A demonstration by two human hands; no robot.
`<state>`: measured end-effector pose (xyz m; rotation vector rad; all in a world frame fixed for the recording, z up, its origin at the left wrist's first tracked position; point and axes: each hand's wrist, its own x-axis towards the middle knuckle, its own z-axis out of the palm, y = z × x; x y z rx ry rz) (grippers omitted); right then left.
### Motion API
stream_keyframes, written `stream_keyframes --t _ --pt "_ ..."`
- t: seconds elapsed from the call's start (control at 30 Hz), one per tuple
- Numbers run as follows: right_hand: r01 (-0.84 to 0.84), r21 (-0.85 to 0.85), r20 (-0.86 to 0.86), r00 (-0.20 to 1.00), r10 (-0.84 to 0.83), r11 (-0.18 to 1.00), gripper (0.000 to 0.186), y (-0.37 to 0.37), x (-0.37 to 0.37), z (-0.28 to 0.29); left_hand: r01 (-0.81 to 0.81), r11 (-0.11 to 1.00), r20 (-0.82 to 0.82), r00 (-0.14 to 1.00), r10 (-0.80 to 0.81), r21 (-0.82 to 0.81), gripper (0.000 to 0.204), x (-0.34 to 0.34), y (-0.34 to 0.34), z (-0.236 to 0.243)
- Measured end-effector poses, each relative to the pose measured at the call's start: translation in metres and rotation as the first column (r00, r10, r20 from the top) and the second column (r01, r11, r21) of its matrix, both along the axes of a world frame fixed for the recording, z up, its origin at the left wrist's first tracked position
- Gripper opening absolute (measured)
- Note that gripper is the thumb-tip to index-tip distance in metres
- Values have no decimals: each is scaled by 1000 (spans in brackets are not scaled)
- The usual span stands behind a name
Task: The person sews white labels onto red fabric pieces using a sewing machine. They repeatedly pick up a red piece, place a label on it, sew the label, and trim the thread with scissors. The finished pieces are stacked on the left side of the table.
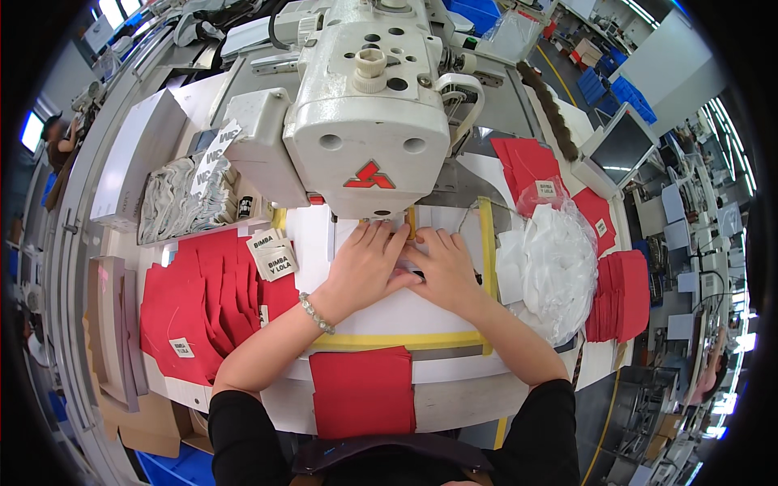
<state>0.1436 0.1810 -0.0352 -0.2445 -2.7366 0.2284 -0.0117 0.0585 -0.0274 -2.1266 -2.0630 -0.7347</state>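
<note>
Both of my hands rest on a white work plate (377, 321) edged with yellow tape (405, 340), beneath the head of a white industrial sewing machine (365, 142). Fingers stretched forward and fairly flat, my left hand (361, 266) presses down near the needle area; a beaded bracelet (314, 313) circles its wrist. My right hand (444, 274) lies close beside it, fingers slightly apart and bent, its thumb pointing toward the left hand. The small spot between the thumbs is mostly covered, so anything under the fingers cannot be made out.
Red fabric pieces (174, 312) lie left, with pale printed labels (279, 261) on them. Another red stack (362, 393) hangs over the front edge. At right sit a clear bag of white pieces (559, 271) and more red pieces (624, 292). A box of white strips (182, 202) stands behind left.
</note>
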Motion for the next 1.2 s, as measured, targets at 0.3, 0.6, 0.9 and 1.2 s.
stream_keyframes --t 0.3,0.6,0.9,1.2 --pt "11 -4 -4 1000 -11 1000 42 -1 2 0 11 997 -24 1000 -10 80 79 2 7 -12" --pt "-27 36 33 999 26 999 45 -2 -2 3 -4 998 25 1000 3 57 72 -6 7 -12" --pt "-19 53 31 999 17 998 35 1 14 -6 -85 963 -43 994 99 256 31 29 10 -29" --pt "114 -68 35 993 -112 991 38 -1 47 -5 -70 959 -106 989 102 274 26 53 -19 -14"
